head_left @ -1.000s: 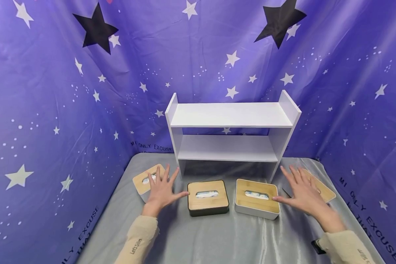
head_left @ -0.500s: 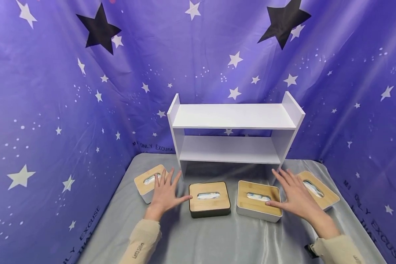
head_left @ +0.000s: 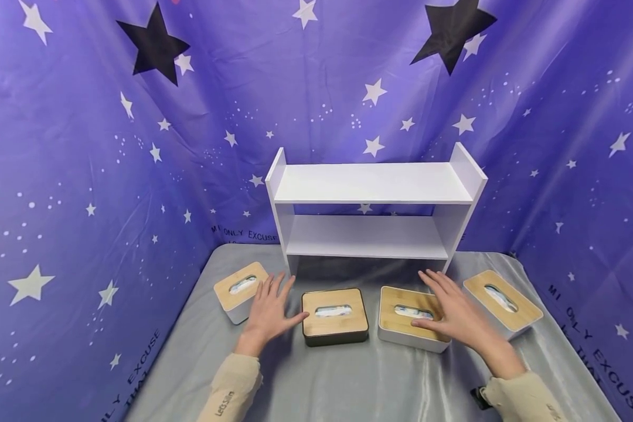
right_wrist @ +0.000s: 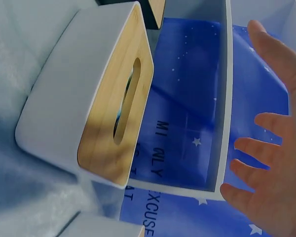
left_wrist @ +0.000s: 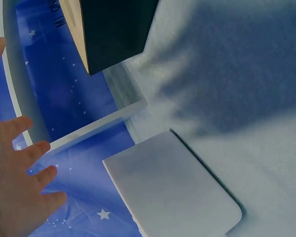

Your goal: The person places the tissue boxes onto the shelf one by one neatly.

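Note:
Two tissue boxes with bamboo lids stand side by side in the middle of the head view: a black one (head_left: 349, 332) and a white one (head_left: 398, 329). My left hand (head_left: 266, 321), fingers spread, hovers between the black box and a tilted white tissue box (head_left: 231, 299) at the left. Over the right side of the middle white box hangs my right hand (head_left: 460, 318), fingers extended, partly covering its lid. Another white tissue box (head_left: 518, 318) lies angled at the right. In the right wrist view the right hand (right_wrist: 276, 168) holds nothing.
A white two-tier shelf (head_left: 371, 183) stands behind the boxes, its boards bare. Grey cloth (head_left: 343, 381) covers the table. A purple star-patterned curtain (head_left: 316, 111) encloses the back and both sides.
My right hand has moved left, from the angled right box to above the middle white box, uncovering the right box's lid. My left hand has shifted slightly right, toward the black box.

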A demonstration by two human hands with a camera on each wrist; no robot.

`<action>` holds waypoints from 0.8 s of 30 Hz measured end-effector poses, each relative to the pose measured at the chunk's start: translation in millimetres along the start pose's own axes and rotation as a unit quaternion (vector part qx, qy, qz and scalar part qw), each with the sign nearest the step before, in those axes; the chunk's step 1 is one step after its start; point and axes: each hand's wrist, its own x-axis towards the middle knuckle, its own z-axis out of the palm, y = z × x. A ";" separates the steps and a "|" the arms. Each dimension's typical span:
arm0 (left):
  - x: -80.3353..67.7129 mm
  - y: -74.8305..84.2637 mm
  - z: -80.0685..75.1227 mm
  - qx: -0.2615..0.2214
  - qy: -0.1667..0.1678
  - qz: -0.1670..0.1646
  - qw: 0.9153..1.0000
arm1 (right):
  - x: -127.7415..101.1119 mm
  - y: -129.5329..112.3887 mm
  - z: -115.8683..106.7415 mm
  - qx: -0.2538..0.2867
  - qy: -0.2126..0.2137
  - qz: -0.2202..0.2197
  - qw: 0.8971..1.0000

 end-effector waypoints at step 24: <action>-15.5 12.7 20.2 -0.100 0.034 -0.022 0.994 | 15.5 -29.0 41.0 0.060 0.012 -0.013 0.998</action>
